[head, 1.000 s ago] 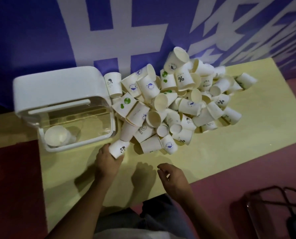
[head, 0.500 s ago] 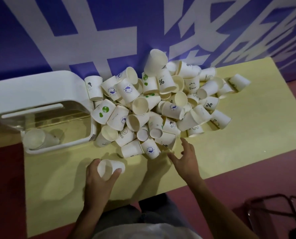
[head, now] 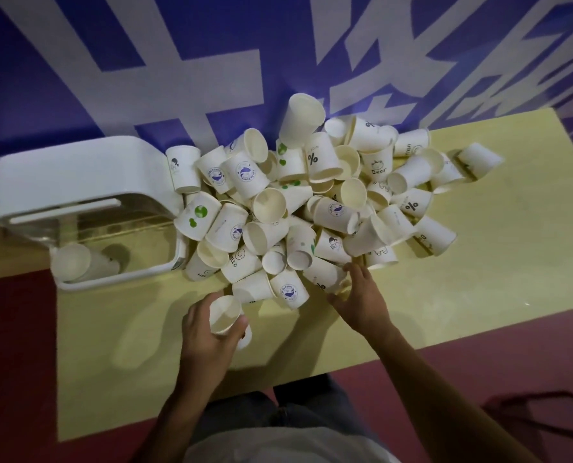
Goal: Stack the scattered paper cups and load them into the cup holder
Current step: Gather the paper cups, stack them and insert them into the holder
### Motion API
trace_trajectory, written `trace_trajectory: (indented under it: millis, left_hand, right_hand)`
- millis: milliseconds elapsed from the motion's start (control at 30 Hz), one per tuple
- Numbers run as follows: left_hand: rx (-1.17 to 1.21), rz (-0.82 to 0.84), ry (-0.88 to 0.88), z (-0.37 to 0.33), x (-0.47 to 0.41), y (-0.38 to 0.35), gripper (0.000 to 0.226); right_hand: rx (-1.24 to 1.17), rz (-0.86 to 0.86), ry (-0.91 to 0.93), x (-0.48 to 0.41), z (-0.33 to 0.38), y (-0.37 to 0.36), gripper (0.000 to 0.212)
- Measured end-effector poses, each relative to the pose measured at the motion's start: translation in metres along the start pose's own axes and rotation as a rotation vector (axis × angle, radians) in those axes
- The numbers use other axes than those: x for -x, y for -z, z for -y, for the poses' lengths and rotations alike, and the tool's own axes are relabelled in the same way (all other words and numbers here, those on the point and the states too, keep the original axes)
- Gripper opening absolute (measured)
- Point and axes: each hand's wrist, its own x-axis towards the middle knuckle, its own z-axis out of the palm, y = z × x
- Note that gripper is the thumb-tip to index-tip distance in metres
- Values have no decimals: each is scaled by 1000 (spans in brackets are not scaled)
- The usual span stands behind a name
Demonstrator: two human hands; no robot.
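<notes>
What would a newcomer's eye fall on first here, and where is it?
A heap of paper cups sprawls across the yellow table. To its left stands the white cup holder. At the near edge, the left hand holds a cup while the right hand reaches the heap.

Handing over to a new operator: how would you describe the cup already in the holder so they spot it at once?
Find the white holder at the left end of the yellow table. In its clear section one cup lies on its side. It alone is inside the holder; every other cup is outside.
</notes>
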Motion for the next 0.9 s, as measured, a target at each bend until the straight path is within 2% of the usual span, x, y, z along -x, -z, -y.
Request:
trace_trajectory:
  millis: [167,367,467,567,667,900]
  left_hand:
    - [55,39,-25,-4,-6,2,67]
    - [61,78,-108,1,-13,15,65]
    - [76,107,-161,5,-15,34,61]
    - [110,105,-144,13,-20,58,66]
    - [138,73,-121,25,-26,89,69]
    - [182,-37,-88,61,-41,177,75]
  right_hand:
    - [-115,-6,-63,27,2,17,73]
    - [-184,-161,-45,56,33,27,84]
    - [-230,-194,13,61,64,25,81]
    - [-284,-185,107,64,104,18,77]
    - [-284,-168,218,66,147,3,76]
    - [-276,-108,287,68,243,-62,80]
